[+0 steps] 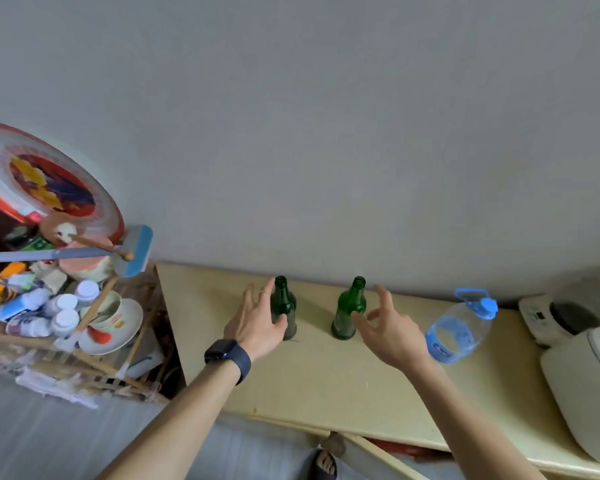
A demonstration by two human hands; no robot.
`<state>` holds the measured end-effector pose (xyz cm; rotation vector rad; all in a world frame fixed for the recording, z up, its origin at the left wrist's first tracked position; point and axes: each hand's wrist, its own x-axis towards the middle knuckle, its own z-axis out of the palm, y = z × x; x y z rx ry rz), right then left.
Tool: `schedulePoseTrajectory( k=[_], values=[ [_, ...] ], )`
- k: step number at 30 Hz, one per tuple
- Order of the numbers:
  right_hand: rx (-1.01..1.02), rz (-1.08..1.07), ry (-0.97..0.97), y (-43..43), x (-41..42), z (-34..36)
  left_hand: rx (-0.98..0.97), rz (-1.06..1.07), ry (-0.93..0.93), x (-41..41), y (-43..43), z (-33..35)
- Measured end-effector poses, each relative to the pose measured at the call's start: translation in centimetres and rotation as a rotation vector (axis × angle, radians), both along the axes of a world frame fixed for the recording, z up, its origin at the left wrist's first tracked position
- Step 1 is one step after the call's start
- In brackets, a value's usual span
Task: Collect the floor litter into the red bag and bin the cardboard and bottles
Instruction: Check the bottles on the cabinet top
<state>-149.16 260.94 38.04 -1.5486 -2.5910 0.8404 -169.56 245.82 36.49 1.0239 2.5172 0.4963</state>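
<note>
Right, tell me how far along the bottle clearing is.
Nothing looks binned yet. Open left hand is at the left green bottle, open right hand beside the right green bottle; both stand on the yellow top, clear jug untouched; no bin visible.

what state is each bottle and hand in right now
left green bottle: standing, uncapped, not yet gripped
right green bottle: standing, uncapped, untouched as far as shows
plastic jug: standing, capped, untouched
left hand: open, fingers spread at the left green bottle
right hand: open, reaching beside the right green bottle
</note>
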Motion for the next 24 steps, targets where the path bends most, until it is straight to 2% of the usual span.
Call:
schedulePoseTrajectory(
  k=[1, 4, 6, 10, 13, 16, 24],
  values=[
    [0.002, -0.007, -0.022, 1.2, -1.3, -0.5, -0.034, -0.007, 0.036, -0.8, 1.0, -0.6],
    [0.025, -0.046, -0.066, 4.4, -4.6, -1.8, -0.195, -0.134, 0.307, -3.3, 4.2, -1.2],
    [0.053, -0.025, -0.111, 5.9, -6.2, -2.5, -0.245, -0.219, 0.396, -4.7, 6.0, -1.2],
    [0.090, -0.006, -0.144, 7.4, -6.6, -3.7, -0.319, -0.328, 0.369, -6.3, 8.7, -1.9],
    [0.100, -0.059, -0.148, 7.4, -6.3, -4.4, -0.340, -0.431, 0.346, -7.5, 10.2, -3.2],
    [0.109, -0.148, -0.164, 6.0, -5.3, -5.2, -0.337, -0.554, 0.402, -8.5, 11.3, -4.2],
    [0.007, -0.623, 0.077, -3.0, 0.7, -4.7, -0.243, -0.930, 0.493, -5.6, 13.4, -2.6]
  ],
)
